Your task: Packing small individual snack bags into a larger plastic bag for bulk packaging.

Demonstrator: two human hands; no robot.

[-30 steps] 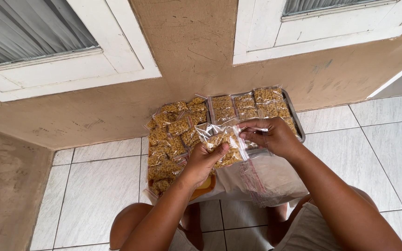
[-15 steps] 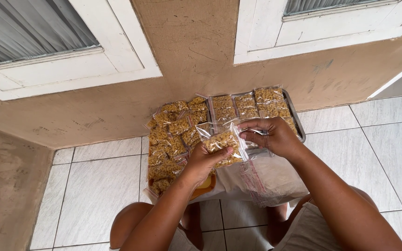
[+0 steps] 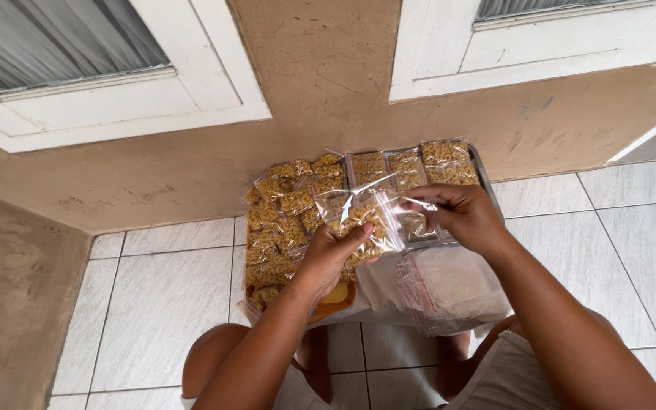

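Mid-frame, my left hand gripped snack bag; right hand pinched its top strip. Sealing step; next needed firm press along it.

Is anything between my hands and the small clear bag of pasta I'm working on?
Nothing visible. The left hand already holds the small clear plastic bag of yellow pasta from below, and the right hand pinches its top edge, above the metal tray of filled bags.
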